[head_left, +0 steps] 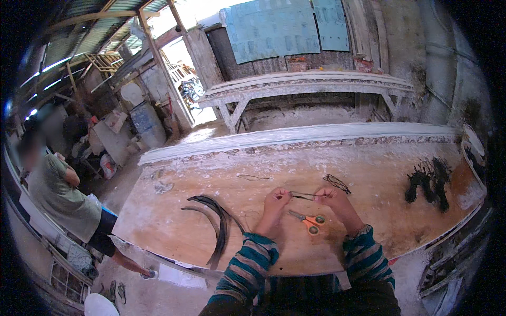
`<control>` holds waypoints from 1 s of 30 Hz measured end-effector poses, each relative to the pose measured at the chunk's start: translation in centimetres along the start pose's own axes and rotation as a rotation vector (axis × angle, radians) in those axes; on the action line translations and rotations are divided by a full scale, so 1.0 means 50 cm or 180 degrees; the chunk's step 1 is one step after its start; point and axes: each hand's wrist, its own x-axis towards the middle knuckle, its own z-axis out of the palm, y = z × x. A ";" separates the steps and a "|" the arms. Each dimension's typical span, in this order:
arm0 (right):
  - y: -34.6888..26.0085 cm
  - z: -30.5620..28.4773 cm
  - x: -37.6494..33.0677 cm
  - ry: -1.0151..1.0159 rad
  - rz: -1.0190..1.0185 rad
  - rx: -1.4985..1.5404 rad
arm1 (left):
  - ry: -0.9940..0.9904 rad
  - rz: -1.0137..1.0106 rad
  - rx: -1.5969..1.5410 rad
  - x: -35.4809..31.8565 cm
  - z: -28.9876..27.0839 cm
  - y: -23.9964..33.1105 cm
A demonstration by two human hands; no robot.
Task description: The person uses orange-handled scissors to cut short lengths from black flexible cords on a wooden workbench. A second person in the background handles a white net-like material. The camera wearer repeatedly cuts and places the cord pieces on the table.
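One head-worn fisheye looks steeply down, close over the workbench (174,221), facing the far wall.

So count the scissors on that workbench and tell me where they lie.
1. The orange-handled scissors lie flat on the wooden bench, just below the dark strand stretched between the left hand and right hand. Others could be hidden under the forearms.

Both forearms are covered by long sleeves in horizontal stripes, teal bands alternating with dark navy or near-black ones. The stripes run around each arm and are fairly even in width. Each sleeve ends at the wrist in a snug cuff, leaving the left hand (275,203) and the right hand (333,199) bare, with no gloves. No rings, watch or wristband can be made out. Lower down, the garment merges into a dark, shadowed mass at the picture's bottom edge.
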 end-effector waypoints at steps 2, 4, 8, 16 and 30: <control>-0.032 0.021 -0.011 -0.0318 -0.0027 0.0033 | 0.0075 0.0016 -0.0043 0.003 -0.004 -0.009; -0.041 0.034 -0.014 -0.0522 0.0024 0.0106 | 0.0089 0.0040 -0.0106 0.006 -0.010 -0.023; -0.031 0.027 -0.018 -0.0636 0.0152 0.0149 | 0.0170 0.0136 0.0454 0.004 0.006 -0.013; 0.002 0.025 -0.008 -0.0358 0.0216 0.0591 | -0.0420 0.0513 0.0277 0.004 0.000 -0.066; 0.074 -0.018 0.030 0.1516 -0.0863 -0.0718 | -0.2275 -0.0385 -0.0258 -0.055 0.059 0.007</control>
